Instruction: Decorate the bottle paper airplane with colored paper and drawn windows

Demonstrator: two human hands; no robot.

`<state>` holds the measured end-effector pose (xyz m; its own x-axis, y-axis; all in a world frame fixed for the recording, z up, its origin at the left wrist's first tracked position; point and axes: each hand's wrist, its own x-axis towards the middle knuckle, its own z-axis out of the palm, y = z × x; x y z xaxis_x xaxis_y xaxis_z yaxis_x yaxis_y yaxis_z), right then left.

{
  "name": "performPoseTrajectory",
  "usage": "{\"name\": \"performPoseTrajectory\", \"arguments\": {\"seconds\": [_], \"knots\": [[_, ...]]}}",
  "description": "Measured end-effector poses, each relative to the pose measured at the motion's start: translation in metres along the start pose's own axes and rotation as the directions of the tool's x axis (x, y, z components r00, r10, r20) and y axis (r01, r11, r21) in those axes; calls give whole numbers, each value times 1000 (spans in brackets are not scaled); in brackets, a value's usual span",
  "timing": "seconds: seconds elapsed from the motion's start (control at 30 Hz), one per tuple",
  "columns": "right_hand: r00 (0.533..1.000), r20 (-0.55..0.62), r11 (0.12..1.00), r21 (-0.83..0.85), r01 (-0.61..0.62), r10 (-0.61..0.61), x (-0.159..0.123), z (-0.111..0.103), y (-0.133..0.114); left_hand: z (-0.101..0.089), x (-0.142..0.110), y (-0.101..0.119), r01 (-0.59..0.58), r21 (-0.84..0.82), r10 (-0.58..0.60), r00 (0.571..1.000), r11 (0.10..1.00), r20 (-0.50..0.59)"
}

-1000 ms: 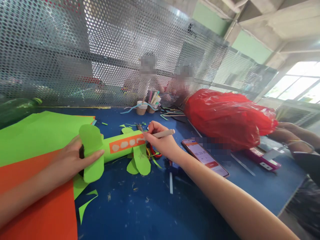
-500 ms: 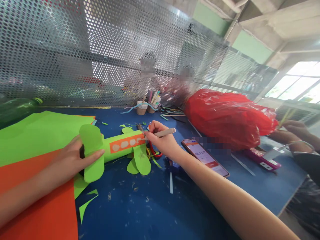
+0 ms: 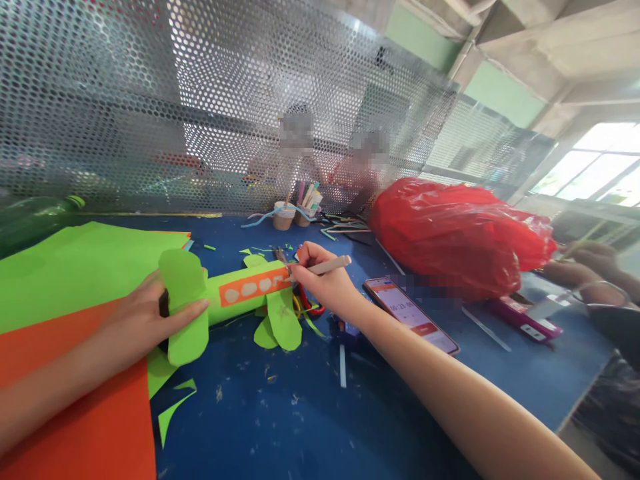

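A green paper tube [image 3: 214,303] with rounded green flaps at both ends lies slantwise before me. Along its side runs an orange strip [image 3: 250,298] bearing a row of pale ovals. My left hand [image 3: 163,310] is closed round the left end, its thumb over the tall green flap [image 3: 186,337]. Pinched in my right hand [image 3: 323,277] is a pale marker pen [image 3: 330,265], its tip at the strip's right end. Behind the tube the blades of scissors [image 3: 279,255] show, with red handles partly hidden below my right hand.
Green and orange paper sheets [image 3: 95,267] cover the left. A phone [image 3: 410,313] with a running timer lies right of my forearm. Beyond it are a red plastic bag [image 3: 455,233] and another person's hands [image 3: 593,267]. Cups of pens [image 3: 284,217] stand near the perforated metal screen [image 3: 225,100].
My hands, the tube and the pen look almost unmoved. At the right, the other person's hands have shifted slightly.
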<state>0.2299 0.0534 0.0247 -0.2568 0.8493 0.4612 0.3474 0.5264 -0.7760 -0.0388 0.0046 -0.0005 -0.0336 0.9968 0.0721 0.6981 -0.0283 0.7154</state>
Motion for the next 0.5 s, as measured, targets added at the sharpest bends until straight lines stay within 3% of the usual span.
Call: {"name": "performPoseTrajectory", "arguments": {"seconds": [0.5], "knots": [[1000, 2, 1000, -17, 4, -4, 0, 0, -1, 0, 0, 1, -6, -19, 7, 1000, 1000, 12]]}}
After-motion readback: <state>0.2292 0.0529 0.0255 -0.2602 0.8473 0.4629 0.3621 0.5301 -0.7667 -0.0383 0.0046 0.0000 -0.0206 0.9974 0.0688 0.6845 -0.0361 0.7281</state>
